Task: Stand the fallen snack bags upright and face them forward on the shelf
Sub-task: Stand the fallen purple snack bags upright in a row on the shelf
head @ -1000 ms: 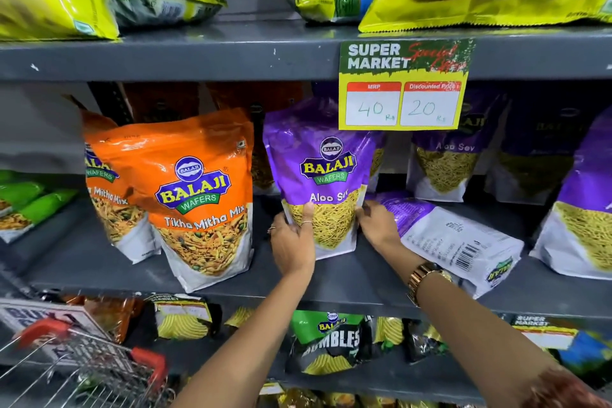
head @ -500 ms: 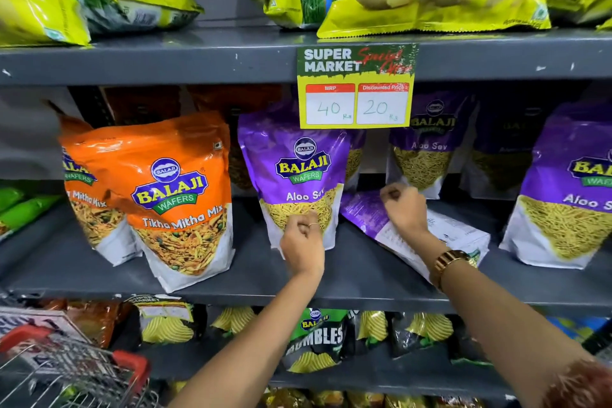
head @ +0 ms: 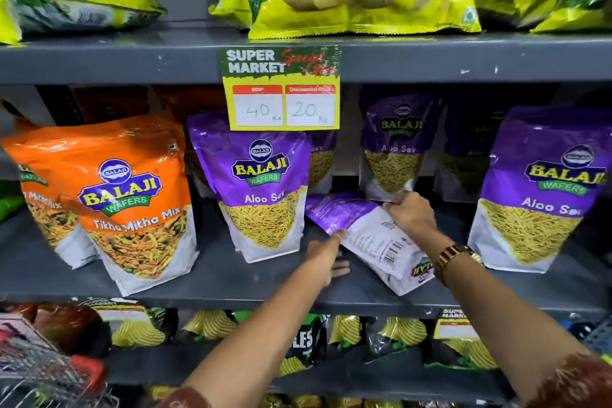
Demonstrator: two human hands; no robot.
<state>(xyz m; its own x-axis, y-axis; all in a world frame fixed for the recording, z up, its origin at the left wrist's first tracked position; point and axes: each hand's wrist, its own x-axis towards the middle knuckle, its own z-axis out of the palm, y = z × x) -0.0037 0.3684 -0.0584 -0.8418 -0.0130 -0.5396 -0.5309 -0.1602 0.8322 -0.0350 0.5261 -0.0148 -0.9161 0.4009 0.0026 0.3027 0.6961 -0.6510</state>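
- The fallen bag (head: 371, 235) lies back-side up on the shelf (head: 198, 275), right of centre in the frame, between the upright purple bag (head: 265, 192) on its left and another purple bag (head: 539, 195) at the right edge.
- Its purple top points to the upper left; its white bottom, with a barcode, reaches toward the shelf's front lip at the lower right.
- The right hand (head: 410, 212) pinches the bag's upper edge near its middle, fingers curled over it.
- The left hand (head: 326, 257) is spread and flat, its fingertips at the bag's lower left edge; whether they have slid under it I cannot tell.
- Risk: the pouch looks glossy and soft, so a pinch on one edge alone may slip, or the bag may fold as it is lifted.
- Risk: swinging it up could knock the purple bag just beside it, or the one standing behind (head: 394, 149), and tip them.
- Risk: the white bottom sits near the shelf's lip, so a pull toward the person could drag it off onto the lower shelf.
- It must also be turned, since its printed back shows now; stood as it lies, it would face the wrong way.
- The base probably needs spreading flat or it will slump again.
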